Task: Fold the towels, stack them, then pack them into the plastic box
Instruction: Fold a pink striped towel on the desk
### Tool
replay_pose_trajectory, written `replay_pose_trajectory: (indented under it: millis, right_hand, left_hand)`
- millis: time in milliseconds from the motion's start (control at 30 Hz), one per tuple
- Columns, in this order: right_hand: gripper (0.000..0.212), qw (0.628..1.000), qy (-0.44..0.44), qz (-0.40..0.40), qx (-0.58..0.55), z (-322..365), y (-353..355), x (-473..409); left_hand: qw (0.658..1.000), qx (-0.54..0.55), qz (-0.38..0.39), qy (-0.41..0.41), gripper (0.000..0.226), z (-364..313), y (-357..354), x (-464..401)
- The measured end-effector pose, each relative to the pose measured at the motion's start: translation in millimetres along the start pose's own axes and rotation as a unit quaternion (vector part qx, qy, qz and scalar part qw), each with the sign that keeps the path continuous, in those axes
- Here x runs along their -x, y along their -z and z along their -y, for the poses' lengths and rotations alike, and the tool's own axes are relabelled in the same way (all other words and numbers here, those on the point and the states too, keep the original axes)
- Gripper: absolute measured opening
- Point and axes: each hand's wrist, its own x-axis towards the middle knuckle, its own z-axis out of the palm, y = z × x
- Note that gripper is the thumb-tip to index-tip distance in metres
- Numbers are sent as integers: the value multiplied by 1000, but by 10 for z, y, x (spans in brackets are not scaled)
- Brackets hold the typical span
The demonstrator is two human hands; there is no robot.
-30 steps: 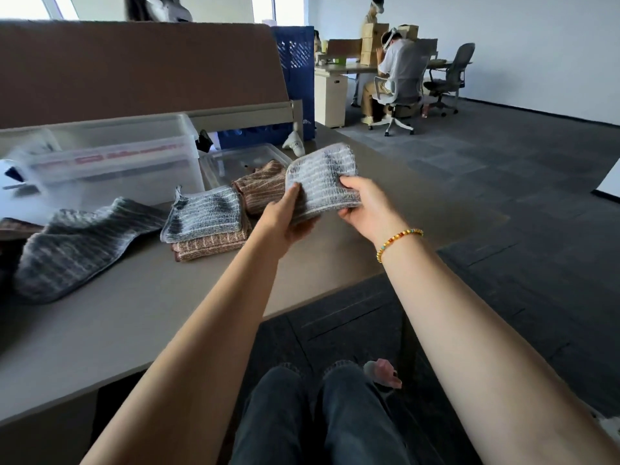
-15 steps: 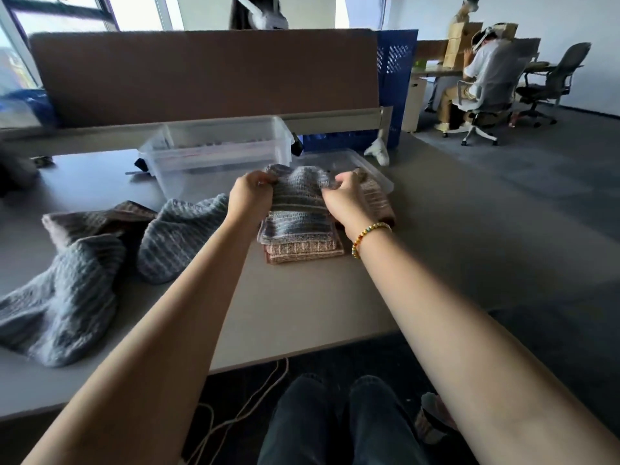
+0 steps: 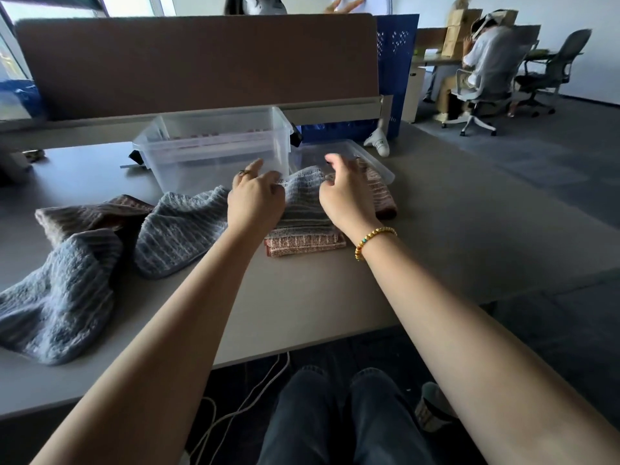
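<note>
Where the two hands cover the stack at the centre of the frame, much of the top grey towel (image 3: 305, 199) is hidden; only its middle strip and far edge show between them; the left hand (image 3: 256, 201) rests on its left side with fingers loosely extended, gripping nothing that I can make out, though its fingertips are blurred; the right hand (image 3: 345, 196) hovers or presses on the right side, fingers relaxed and also blurred, so contact there cannot be told; beneath the grey towel lies a folded brown towel (image 3: 305, 245), its near edge running left to right across the tabletop (image 3: 436, 229); the grey one's long axis runs away from the viewer, towards the clear plastic box (image 3: 218, 142) in the upper middle of the frame; another brown folded towel (image 3: 382, 196) lies just right of the stack, partly behind the right hand, resting on a clear lid (image 3: 369, 156); at lower left an unfolded blue-grey towel (image 3: 84, 283) sprawls, cut off by the frame edge, overlapping a brown towel (image 3: 87, 213) largely buried under it
</note>
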Motion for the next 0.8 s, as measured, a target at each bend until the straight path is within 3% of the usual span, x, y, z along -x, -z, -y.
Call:
replay_pose_trajectory:
  millis: [100,200,267,333,433,500,567,633,800]
  right_hand:
    - [44,994,63,77,40,-1,-69,-80]
    - [43,974,-6,198,108,-171,-164,-91]
    - [38,958,-56,233,157,-341,-192,-45]
    - [33,962,-70,206,163,-491,-188,14]
    - [24,996,-40,29,77,-650,-124,83]
    - [30,995,-22,-48,88,-773,-45,68]
    - [41,991,-38,-20,130,-938,17,19]
    - [45,983,-44,47,174,-1133,42,-38]
    - [27,969,-32,58,237,-1418,258,-85]
  left_hand:
    - [992,-51,86,-75,44,-64,-67,-53]
    - [977,-86,190,-51,46,22,-185,-10]
    - [974,-84,207,-26,46,90,-240,42]
    - [978,-83,191,-18,44,86,-230,44]
    - [993,-56,95,-44,35,-74,-163,-5]
    - [996,-25,31,-76,37,-282,-142,-20]
    - [993,3,12,-121,37,-549,-195,30]
    - [984,21,49,-168,34,-789,-336,122]
    - [968,8,191,-159,43,-934,-856,302]
